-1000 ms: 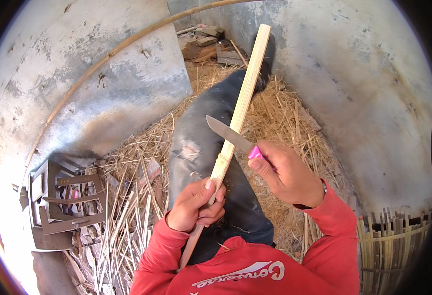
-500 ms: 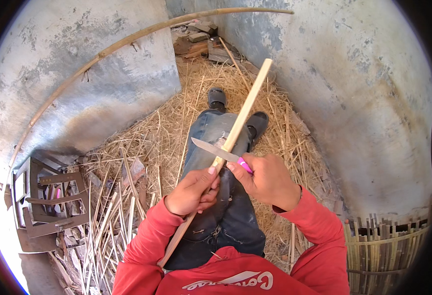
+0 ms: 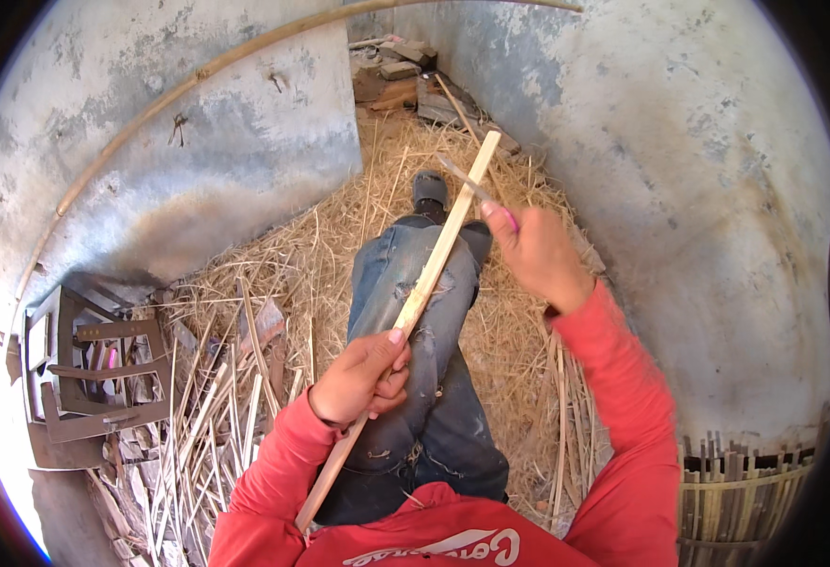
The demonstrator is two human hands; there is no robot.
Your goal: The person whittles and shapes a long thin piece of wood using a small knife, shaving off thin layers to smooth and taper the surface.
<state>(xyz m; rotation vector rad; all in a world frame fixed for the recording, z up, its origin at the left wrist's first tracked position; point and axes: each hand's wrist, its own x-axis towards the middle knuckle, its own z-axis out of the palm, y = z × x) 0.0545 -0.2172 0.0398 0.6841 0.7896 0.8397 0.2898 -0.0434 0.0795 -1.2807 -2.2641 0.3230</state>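
A long pale strip of split bamboo or wood (image 3: 443, 248) slants across my legs, from my waist up toward my feet. My left hand (image 3: 363, 378) is closed around its lower part, thumb on top. My right hand (image 3: 539, 248) grips the pink handle of a knife (image 3: 471, 185), mostly hidden by the fingers. The blade crosses the strip close to its far end, its tip pointing up and left. Whether the edge bites into the strip I cannot tell.
Straw and shavings (image 3: 292, 255) cover the floor around my legs. Loose thin strips (image 3: 216, 425) lie on the left beside a broken brown frame (image 3: 112, 378). A slatted bamboo basket (image 3: 745, 501) stands at lower right. A bent pole (image 3: 141, 118) arches before the left wall.
My right hand has moved the knife up and away along the strip, from near my left hand to the far end. The left hand keeps its hold.
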